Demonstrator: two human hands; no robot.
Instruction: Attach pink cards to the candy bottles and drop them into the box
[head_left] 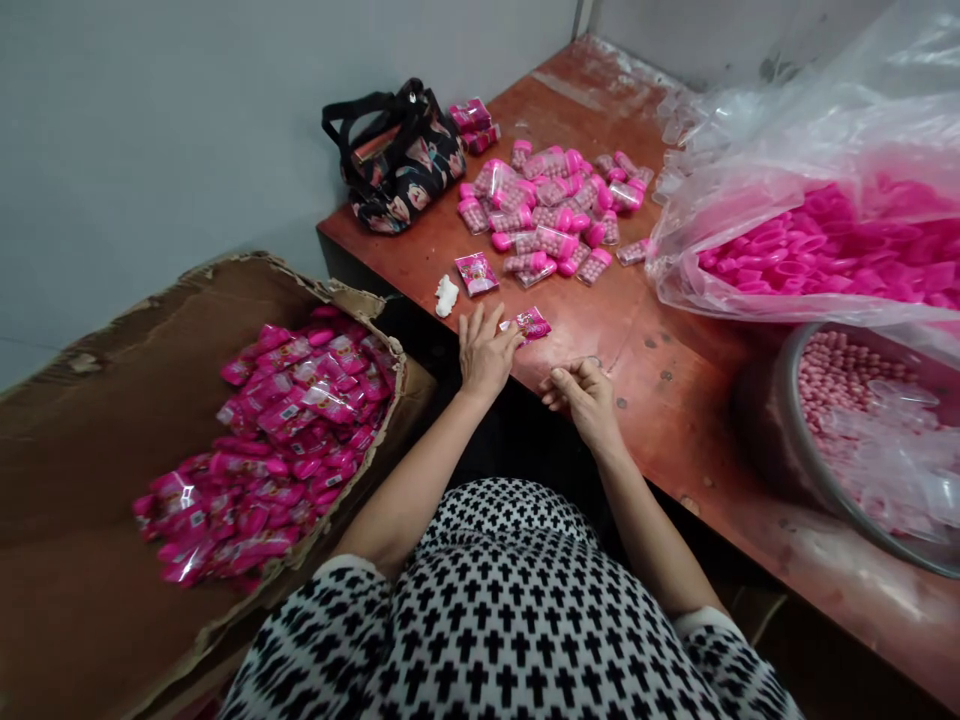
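Note:
My left hand (pixel 487 352) lies at the table's near edge, fingers stretched and slightly apart. Its thumb side meets a small pink printed sachet (pixel 531 323); I cannot tell whether it presses on it. My right hand (pixel 585 393) is just to the right, over the edge, with fingers curled and thumb against the forefinger. Anything in that pinch is hidden. Another pink packet (pixel 476 273) lies flat beyond my left hand, beside a crumpled white scrap (pixel 446 296). Farther back is a heap of clear little bottles (pixel 551 215) with pink caps, filled with pink balls.
At left, a torn cardboard box (pixel 67 450) holds many pink packets (pixel 300 400). A floral handbag (pixel 405 170) stands at the table's far left. On the right are a plastic bag (pixel 675 255) of pink caps and a bucket (pixel 795 400) with pink balls and clear bottles.

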